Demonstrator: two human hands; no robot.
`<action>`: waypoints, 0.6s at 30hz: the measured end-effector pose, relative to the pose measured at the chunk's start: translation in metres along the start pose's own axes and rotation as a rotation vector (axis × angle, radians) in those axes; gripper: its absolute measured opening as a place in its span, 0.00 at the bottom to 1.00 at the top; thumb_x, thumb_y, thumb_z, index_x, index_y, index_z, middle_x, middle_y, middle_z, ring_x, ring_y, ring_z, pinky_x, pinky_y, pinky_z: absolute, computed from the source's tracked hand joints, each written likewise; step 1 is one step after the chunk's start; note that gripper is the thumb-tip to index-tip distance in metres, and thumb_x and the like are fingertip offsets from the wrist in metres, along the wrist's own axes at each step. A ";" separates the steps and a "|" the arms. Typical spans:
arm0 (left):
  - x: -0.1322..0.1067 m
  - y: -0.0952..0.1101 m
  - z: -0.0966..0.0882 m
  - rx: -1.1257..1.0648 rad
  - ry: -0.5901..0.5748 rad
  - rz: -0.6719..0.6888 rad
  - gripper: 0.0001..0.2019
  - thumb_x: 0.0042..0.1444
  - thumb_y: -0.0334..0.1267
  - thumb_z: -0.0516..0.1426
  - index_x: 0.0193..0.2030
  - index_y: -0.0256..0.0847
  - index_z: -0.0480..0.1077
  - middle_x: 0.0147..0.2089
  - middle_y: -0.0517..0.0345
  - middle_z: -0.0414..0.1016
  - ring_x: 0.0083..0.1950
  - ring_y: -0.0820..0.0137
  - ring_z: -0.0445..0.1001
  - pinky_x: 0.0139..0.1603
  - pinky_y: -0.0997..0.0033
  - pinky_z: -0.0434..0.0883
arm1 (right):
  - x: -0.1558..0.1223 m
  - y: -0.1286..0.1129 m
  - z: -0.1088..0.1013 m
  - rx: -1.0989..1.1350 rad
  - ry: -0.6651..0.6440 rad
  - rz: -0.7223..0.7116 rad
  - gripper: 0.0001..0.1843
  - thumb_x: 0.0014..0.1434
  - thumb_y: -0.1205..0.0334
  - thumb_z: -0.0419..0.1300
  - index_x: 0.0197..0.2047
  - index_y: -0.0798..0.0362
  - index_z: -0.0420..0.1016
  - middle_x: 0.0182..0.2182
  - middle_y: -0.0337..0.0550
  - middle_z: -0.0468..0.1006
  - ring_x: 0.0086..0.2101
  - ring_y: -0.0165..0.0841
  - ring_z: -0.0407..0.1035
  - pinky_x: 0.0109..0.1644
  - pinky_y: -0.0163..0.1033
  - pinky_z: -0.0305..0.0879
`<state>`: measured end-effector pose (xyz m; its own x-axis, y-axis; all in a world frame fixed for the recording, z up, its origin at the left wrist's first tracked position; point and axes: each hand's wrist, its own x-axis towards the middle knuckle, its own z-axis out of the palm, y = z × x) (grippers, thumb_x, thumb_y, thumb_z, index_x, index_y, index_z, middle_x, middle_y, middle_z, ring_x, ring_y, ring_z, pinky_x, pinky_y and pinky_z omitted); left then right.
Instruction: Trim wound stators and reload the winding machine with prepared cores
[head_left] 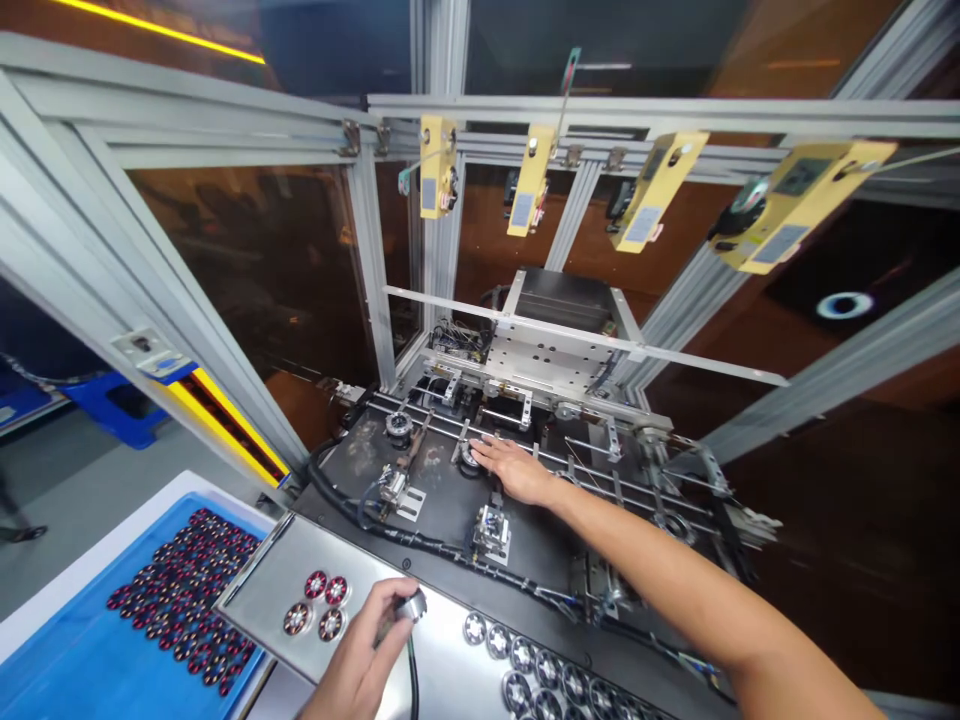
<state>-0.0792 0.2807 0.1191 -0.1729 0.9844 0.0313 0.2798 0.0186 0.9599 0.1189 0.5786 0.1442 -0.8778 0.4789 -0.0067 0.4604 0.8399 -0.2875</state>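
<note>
Overhead hang 4 yellow boxes [534,175]; left hand [371,645] pinches a metal part [413,606], grip unclear at right hand [516,470].

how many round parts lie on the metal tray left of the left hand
4, in a loose two-by-two cluster: back left part, back right part, front left part and front right part. The left hand may hide others.

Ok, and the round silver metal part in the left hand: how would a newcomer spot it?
Find the long silver metal tray along the near edge of the black machine bed. Over it, the left hand holds the round silver metal part. It alone is held up; four reddish discs to its left and silver-black discs to its right lie flat.
</note>
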 end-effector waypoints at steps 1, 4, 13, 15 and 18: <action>0.000 0.011 -0.003 -0.082 -0.004 -0.005 0.14 0.65 0.44 0.51 0.54 0.44 0.66 0.52 0.47 0.76 0.54 0.61 0.74 0.53 0.65 0.69 | 0.001 -0.007 -0.007 0.014 0.019 -0.004 0.20 0.64 0.60 0.60 0.58 0.52 0.67 0.61 0.49 0.65 0.59 0.47 0.61 0.61 0.62 0.59; -0.004 0.037 -0.010 -0.312 0.002 0.011 0.20 0.54 0.53 0.61 0.47 0.43 0.68 0.45 0.50 0.77 0.48 0.61 0.75 0.50 0.66 0.69 | -0.010 -0.051 -0.033 0.089 0.125 -0.050 0.21 0.67 0.62 0.54 0.61 0.55 0.64 0.61 0.56 0.65 0.60 0.47 0.60 0.62 0.62 0.57; -0.028 0.056 -0.001 -0.535 -0.027 0.078 0.23 0.46 0.59 0.64 0.37 0.43 0.64 0.39 0.55 0.76 0.38 0.67 0.73 0.39 0.69 0.66 | -0.099 -0.216 -0.031 0.518 0.388 -0.403 0.22 0.61 0.61 0.61 0.58 0.54 0.67 0.38 0.51 0.76 0.36 0.37 0.68 0.38 0.42 0.70; -0.032 0.058 0.004 -0.594 -0.052 0.054 0.25 0.46 0.59 0.64 0.41 0.44 0.65 0.43 0.53 0.76 0.42 0.64 0.75 0.41 0.67 0.67 | -0.104 -0.221 -0.020 0.503 0.507 -0.379 0.22 0.60 0.69 0.57 0.58 0.55 0.66 0.36 0.52 0.76 0.34 0.38 0.68 0.35 0.42 0.68; -0.036 0.059 0.011 -0.654 -0.049 0.003 0.24 0.47 0.54 0.66 0.47 0.46 0.68 0.43 0.56 0.77 0.43 0.66 0.75 0.43 0.68 0.68 | -0.111 -0.220 -0.011 0.452 0.593 -0.331 0.22 0.55 0.73 0.58 0.54 0.57 0.69 0.33 0.52 0.76 0.32 0.38 0.67 0.32 0.42 0.67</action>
<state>-0.0460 0.2480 0.1715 -0.1250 0.9915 0.0367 -0.3541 -0.0792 0.9318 0.1160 0.3434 0.2189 -0.6848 0.3858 0.6183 -0.0201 0.8381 -0.5452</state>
